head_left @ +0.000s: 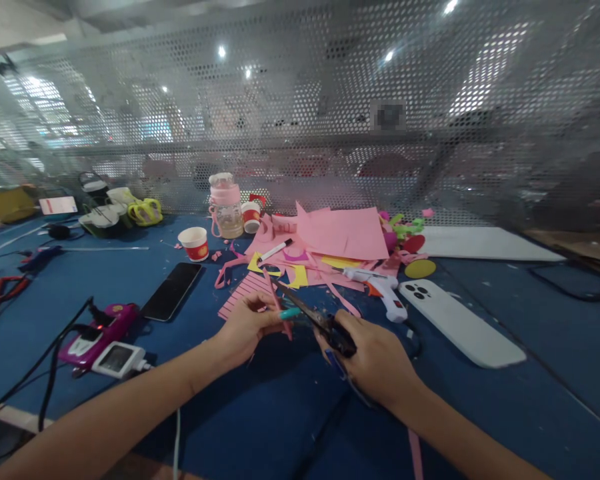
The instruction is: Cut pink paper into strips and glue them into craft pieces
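Observation:
My left hand (247, 328) pinches a narrow pink strip (287, 327), which stands roughly upright between thumb and fingers. A small teal piece (290, 313) shows at the thumb tip; its kind is unclear. In my right hand (377, 357) are dark-handled scissors (310, 313), their blades pointing up and left toward the strip. Whether the blades touch it I cannot tell. Something blue (336, 365) shows under the right fingers, partly hidden. Just beyond my left hand lies a striped pink sheet (245, 293). A white and orange glue gun (387, 293) rests beyond my right hand.
Pink sheets (345, 233), yellow scraps and a marker (275, 250) are piled ahead. Behind stand a paper cup (195, 244) and a pink-lidded bottle (226, 210). Phones lie left (173, 291) and right (460, 323). A purple power strip (100, 333) with cables sits left. A perforated screen (300, 127) rises behind.

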Available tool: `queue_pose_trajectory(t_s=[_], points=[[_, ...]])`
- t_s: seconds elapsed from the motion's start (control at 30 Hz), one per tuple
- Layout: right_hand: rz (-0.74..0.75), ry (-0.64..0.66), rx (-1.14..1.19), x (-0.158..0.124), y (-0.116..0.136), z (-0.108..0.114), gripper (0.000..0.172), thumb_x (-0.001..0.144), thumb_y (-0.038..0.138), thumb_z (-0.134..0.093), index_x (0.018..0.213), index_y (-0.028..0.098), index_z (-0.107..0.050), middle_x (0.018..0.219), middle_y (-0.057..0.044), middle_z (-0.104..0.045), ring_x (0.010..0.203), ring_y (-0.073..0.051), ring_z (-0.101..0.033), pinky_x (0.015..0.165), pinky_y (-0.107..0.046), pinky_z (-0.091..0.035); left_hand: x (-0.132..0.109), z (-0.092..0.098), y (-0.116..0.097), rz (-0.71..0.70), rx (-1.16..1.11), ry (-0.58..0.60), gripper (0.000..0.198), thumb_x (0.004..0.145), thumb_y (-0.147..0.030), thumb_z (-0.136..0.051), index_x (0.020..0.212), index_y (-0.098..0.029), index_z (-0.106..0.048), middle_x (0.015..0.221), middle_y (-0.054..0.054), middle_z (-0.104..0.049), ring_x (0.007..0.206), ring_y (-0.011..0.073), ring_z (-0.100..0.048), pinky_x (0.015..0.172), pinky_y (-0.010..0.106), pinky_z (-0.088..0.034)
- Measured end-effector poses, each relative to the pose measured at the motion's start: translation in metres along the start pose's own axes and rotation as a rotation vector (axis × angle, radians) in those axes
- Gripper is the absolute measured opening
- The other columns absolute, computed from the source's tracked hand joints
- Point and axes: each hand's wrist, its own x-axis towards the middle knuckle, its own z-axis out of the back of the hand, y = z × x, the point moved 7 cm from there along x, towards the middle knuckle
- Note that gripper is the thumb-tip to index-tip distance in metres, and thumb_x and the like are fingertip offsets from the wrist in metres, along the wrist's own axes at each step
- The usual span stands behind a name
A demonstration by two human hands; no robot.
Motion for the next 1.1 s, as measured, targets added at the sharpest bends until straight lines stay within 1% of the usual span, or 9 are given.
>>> queue_pose_trajectory(t_s=[0.23,0.4,0.53,0.67,0.8,0.93,1.03,1.1], points=[[-0.028,0.055,0.097,0.001,0.0,-0.002,0.03,0.079,0.043,-0.038,0.06,0.021,-0.043,0.05,0.0,-0.056,0.046,-0.015,-0.054,0.043,-0.022,-0.03,0.0,0.002,0.0,0.0,-0.005,-0.019,0.03,0.04,-0.012,-0.079,0.05,-0.011,-0.05,0.05,-0.002,-0.058,0.048,0.0146,-0.061,0.048,0.027,-0.053],[-0.049,0.096,0.177,0.002,0.001,-0.003,0.031,0.078,0.043,-0.037,0.056,0.022,-0.04,0.047,0.0,-0.054,0.043,-0.014,-0.051,0.042,-0.022,-0.028,0.0,0.0,0.0,0.011,-0.004,0.002,0.03,0.041,-0.012,-0.078,0.051,-0.011,-0.05,0.051,-0.002,-0.059,0.048,0.0143,-0.061,0.048,0.026,-0.053],[-0.13,0.125,0.234,0.003,-0.006,-0.005,0.028,0.076,0.041,-0.04,0.057,0.021,-0.041,0.046,0.002,-0.052,0.04,-0.013,-0.049,0.041,-0.021,-0.028,0.0,0.001,0.001,0.031,-0.023,-0.004,0.03,0.04,-0.011,-0.079,0.051,-0.011,-0.051,0.048,-0.003,-0.057,0.047,0.0146,-0.06,0.047,0.027,-0.053],[-0.175,0.118,0.237,0.003,-0.01,-0.004,0.03,0.075,0.044,-0.041,0.056,0.021,-0.04,0.043,0.002,-0.049,0.037,-0.012,-0.046,0.039,-0.021,-0.026,0.001,0.003,0.002,0.049,-0.025,-0.029,0.031,0.037,-0.012,-0.08,0.052,-0.011,-0.053,0.05,-0.003,-0.058,0.047,0.015,-0.061,0.048,0.028,-0.053],[-0.192,0.088,0.237,0.003,-0.011,-0.001,0.031,0.076,0.046,-0.04,0.057,0.021,-0.042,0.044,0.001,-0.051,0.039,-0.013,-0.048,0.04,-0.021,-0.027,0.003,0.004,-0.001,0.014,-0.017,-0.011,0.029,0.042,-0.015,-0.079,0.053,-0.011,-0.053,0.055,-0.001,-0.061,0.053,0.0163,-0.063,0.052,0.029,-0.054],[-0.238,0.043,0.216,0.003,-0.018,0.0,0.033,0.075,0.049,-0.039,0.058,0.021,-0.043,0.043,0.001,-0.049,0.038,-0.014,-0.048,0.04,-0.022,-0.028,0.006,0.011,-0.007,-0.029,-0.011,-0.077,0.028,0.045,-0.012,-0.077,0.053,-0.012,-0.051,0.06,-0.001,-0.062,0.064,0.0173,-0.065,0.059,0.029,-0.054],[-0.25,0.022,0.205,0.003,-0.022,0.0,0.035,0.075,0.051,-0.04,0.056,0.022,-0.04,0.042,0.002,-0.047,0.036,-0.013,-0.045,0.039,-0.022,-0.027,0.008,0.015,-0.012,-0.06,0.007,-0.108,0.025,0.048,-0.011,-0.076,0.063,-0.013,-0.055,0.062,-0.001,-0.063,0.063,0.0149,-0.064,0.058,0.025,-0.054],[-0.26,0.011,0.215,0.003,-0.023,0.0,0.035,0.075,0.052,-0.04,0.056,0.022,-0.038,0.041,0.002,-0.047,0.036,-0.013,-0.046,0.039,-0.021,-0.028,0.009,0.018,-0.015,-0.092,0.011,-0.128,0.03,0.049,-0.01,-0.075,0.073,-0.014,-0.058,0.061,-0.002,-0.063,0.062,0.0141,-0.064,0.056,0.024,-0.054]])
